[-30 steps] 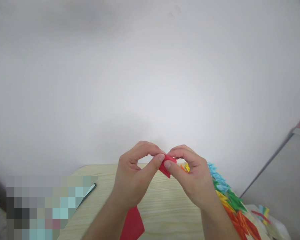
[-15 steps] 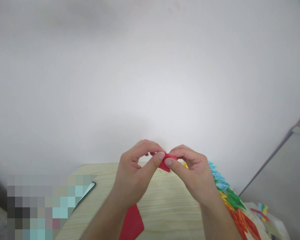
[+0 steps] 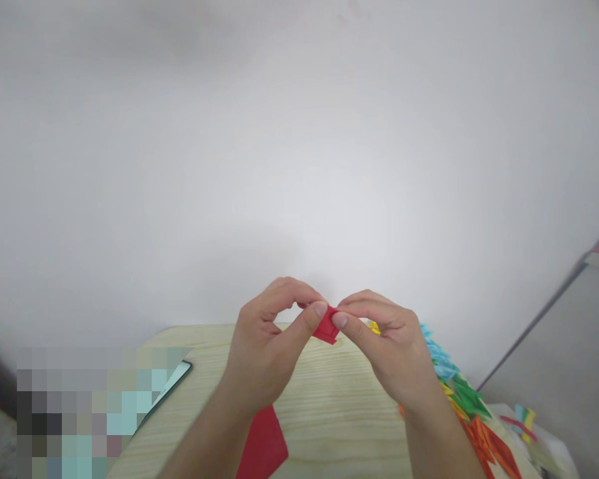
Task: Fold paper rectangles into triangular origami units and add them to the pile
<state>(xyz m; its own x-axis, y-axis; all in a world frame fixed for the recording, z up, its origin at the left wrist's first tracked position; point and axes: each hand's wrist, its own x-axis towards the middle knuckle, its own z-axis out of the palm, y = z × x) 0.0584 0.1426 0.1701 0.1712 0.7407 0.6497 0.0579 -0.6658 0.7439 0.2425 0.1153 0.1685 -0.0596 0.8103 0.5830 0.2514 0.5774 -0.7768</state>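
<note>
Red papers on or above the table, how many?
2: folded red paper between left hand and right hand, and a red sheet on the table, partly behind the left forearm. More may be hidden.

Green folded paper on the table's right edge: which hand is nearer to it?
Right. The right hand is up and to the left of the green folded paper; the left hand is farther left, beyond the right one.

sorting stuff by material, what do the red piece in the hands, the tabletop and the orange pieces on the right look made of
Red piece: probably matte paper; it shows crisp straight edges and flat folded layers.
Tabletop: pale wood or a wood-look laminate, fairly smooth; wavy grain lines show, but can't tell which.
Orange pieces: likely folded paper, slightly glossy, with pointed tips and sharp creases.
</note>
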